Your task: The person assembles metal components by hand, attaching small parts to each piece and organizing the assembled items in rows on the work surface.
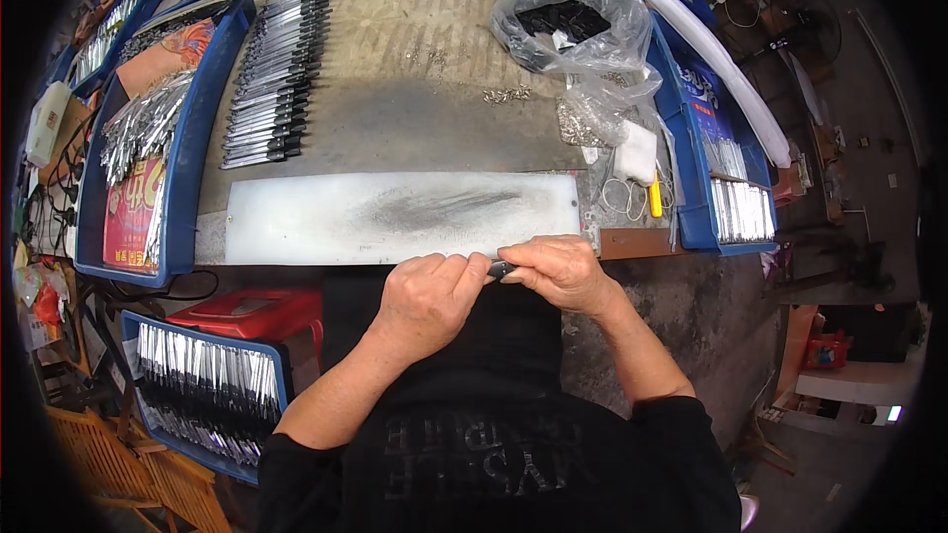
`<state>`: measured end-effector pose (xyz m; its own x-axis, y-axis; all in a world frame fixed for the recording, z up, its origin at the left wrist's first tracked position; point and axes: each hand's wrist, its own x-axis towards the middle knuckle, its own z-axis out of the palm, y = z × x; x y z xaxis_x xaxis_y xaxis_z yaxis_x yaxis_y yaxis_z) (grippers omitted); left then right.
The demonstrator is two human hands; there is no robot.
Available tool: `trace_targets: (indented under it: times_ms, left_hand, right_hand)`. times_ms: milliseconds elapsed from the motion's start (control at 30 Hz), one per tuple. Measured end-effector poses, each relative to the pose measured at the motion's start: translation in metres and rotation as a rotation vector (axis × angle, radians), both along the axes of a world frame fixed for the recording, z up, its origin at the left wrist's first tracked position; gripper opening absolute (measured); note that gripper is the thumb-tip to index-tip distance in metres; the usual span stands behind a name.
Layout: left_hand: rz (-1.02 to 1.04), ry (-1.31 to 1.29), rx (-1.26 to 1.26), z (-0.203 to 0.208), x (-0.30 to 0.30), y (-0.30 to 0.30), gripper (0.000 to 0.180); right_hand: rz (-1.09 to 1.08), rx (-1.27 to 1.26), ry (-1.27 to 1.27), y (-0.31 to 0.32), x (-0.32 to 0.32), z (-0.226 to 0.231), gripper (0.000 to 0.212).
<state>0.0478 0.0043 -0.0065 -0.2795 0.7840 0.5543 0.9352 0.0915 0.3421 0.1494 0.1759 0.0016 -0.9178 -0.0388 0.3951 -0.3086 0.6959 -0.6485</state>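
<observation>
Close to my body, at the front edge of a white board point(306, 217), my two hands meet. Both my left hand point(427, 298) and my right hand point(561, 273) are closed on a small black cylindrical piece point(501, 268), pinching it from either side. It resembles the black end of a pen, but most of it is hidden by my fingers. Dark smudges mark the board's middle and right. Beyond its left end, a row of clear pens with black ends point(275, 79) lies side by side on the worktable point(395, 109).
Left stands a blue bin point(188, 178) of silvery parts; below it, a blue crate point(276, 365) of pens beside a red stool point(257, 311). Right are a clear plastic bag point(622, 30), small metal pieces point(507, 95), a white pad point(635, 153) and another blue bin point(696, 207).
</observation>
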Motion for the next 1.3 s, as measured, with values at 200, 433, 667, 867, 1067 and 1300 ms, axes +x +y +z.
trace_targets:
  times_ms: [200, 433, 667, 867, 1067, 1300]
  left_hand:
    - [0.029, 0.024, 0.048, -0.008, -0.012, 0.012, 0.015]
    - [0.068, 0.035, 0.059, -0.01, -0.036, 0.025, 0.016]
    - [0.085, -0.045, 0.011, -0.019, -0.043, 0.03, 0.017]
    - [0.078, -0.079, 0.015, -0.018, -0.044, 0.03, 0.017]
    - [0.073, -0.068, 0.028, -0.017, -0.045, 0.031, 0.014]
    - [0.073, -0.109, 0.012, -0.017, -0.045, 0.03, 0.016]
  right_hand:
    - [-0.124, -0.059, -0.049, 0.001, -0.004, 0.004, 0.029]
    - [-0.293, -0.021, -0.007, 0.028, -0.016, 0.001, 0.022]
    - [-0.499, -0.004, -0.049, 0.07, -0.05, -0.009, 0.013]
    - [-0.542, 0.168, -0.023, 0.101, -0.083, -0.015, 0.012]
    - [-0.507, 0.345, -0.148, 0.118, -0.104, -0.018, 0.013]
    - [-0.642, 0.135, -0.362, 0.122, -0.114, -0.007, 0.015]
